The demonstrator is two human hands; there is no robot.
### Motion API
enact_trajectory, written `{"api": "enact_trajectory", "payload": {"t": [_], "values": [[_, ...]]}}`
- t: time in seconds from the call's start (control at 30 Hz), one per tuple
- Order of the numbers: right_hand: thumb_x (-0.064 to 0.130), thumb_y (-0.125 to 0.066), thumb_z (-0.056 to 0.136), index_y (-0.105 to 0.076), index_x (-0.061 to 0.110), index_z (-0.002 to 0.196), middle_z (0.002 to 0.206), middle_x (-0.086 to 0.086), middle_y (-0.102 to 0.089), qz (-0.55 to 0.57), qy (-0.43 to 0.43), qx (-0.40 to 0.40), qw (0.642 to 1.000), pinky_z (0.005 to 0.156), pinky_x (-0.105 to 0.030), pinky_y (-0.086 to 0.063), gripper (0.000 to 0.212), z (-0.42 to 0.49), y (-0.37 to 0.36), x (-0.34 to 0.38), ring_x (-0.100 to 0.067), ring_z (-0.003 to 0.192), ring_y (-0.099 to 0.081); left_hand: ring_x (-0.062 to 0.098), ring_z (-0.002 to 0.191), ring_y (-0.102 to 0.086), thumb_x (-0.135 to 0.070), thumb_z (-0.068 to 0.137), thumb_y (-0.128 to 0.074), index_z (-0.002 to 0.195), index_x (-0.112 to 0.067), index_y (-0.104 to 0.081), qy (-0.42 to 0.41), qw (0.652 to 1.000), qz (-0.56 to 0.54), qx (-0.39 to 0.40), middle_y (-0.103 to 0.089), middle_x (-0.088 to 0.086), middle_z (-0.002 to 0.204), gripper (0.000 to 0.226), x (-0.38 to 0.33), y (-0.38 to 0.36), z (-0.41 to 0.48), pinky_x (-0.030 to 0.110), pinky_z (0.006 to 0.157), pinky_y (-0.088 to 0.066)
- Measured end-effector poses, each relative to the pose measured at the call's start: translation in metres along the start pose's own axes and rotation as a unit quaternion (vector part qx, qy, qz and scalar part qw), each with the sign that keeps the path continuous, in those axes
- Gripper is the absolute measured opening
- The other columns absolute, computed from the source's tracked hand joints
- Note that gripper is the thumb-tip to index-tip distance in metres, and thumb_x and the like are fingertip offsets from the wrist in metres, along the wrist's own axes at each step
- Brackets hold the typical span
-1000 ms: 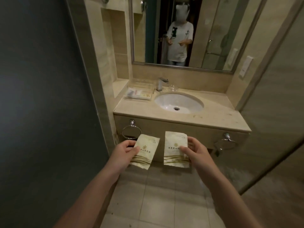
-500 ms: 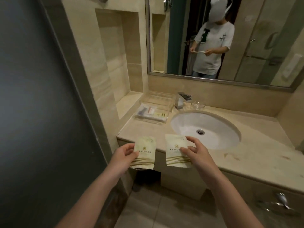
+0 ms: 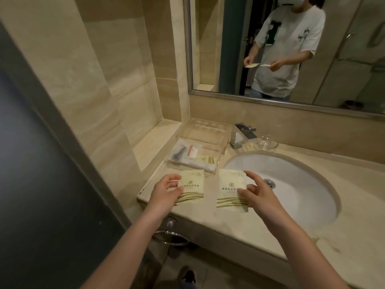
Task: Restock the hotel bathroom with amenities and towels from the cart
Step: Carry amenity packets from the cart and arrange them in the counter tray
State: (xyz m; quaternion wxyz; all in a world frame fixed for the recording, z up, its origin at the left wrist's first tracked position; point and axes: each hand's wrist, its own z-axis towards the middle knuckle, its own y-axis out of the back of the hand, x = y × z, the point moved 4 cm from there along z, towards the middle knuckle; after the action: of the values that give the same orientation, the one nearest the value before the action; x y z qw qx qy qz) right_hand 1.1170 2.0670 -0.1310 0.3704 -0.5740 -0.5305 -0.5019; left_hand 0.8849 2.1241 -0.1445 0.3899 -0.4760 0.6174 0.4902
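Fingers (image 3: 245,192) partly cover print on left packet (image 3: 192,189) and right packet (image 3: 229,190).

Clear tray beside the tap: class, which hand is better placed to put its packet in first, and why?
Probably the left. The left hand pinches the left packet directly in front of the tray; the right hand holds the right packet farther over, toward the sink.

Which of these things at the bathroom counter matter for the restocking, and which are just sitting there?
Part of the job: left hand pinching the left packet; right hand pinching the right packet; clear tray already holding toiletries.
Just there: tap; glass dish; sink; mirror.
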Motion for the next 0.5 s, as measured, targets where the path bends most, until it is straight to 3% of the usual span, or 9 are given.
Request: {"api": "enact_trajectory", "payload": {"t": [0.13,0.3,0.4,0.5], "values": [[0.006,-0.055,0.091,-0.045,0.025,0.129,0.090,-0.007,-0.064,-0.009,-0.012,-0.019,1.000,0.080,-0.039,-0.051,0.043,0.067,-0.008,0.003,-0.020,0.088,-0.064,0.018,0.103,-0.059,-0.008,0.089,-0.058,0.109,-0.024,-0.057,0.003,0.999,0.028,0.036,-0.057,0.000,0.113,0.025,0.000,-0.025,0.077,0.022,0.074,-0.049],[0.003,-0.055,0.088,-0.047,0.021,0.128,0.087,-0.001,-0.056,-0.043,-0.026,-0.060,0.997,0.063,-0.021,-0.046,0.045,0.150,-0.019,-0.001,-0.011,0.077,-0.057,0.020,0.105,-0.059,-0.004,0.088,-0.057,0.114,-0.020,-0.056,0.012,0.994,0.093,0.061,-0.057,0.004,0.120,0.030,0.003,-0.046,0.173,0.031,0.084,-0.053],[0.002,-0.056,0.089,-0.043,0.021,0.132,0.086,0.000,-0.054,-0.054,-0.059,-0.079,0.994,0.061,-0.018,-0.047,0.049,0.189,-0.020,-0.016,-0.010,0.077,-0.057,0.018,0.098,-0.059,0.000,0.089,-0.053,0.119,-0.014,-0.054,0.007,0.987,0.136,0.085,-0.054,0.009,0.128,0.033,0.010,-0.058,0.225,0.020,0.068,-0.057],[0.003,-0.055,0.090,-0.034,0.026,0.139,0.088,-0.001,-0.054,-0.074,-0.093,-0.100,0.988,0.071,-0.030,-0.055,0.058,0.221,-0.022,-0.034,-0.016,0.083,-0.063,0.020,0.107,-0.056,0.004,0.089,-0.052,0.122,-0.007,-0.052,0.004,0.978,0.183,0.100,-0.041,0.009,0.144,0.035,0.019,-0.073,0.267,0.010,0.055,-0.053]]}}
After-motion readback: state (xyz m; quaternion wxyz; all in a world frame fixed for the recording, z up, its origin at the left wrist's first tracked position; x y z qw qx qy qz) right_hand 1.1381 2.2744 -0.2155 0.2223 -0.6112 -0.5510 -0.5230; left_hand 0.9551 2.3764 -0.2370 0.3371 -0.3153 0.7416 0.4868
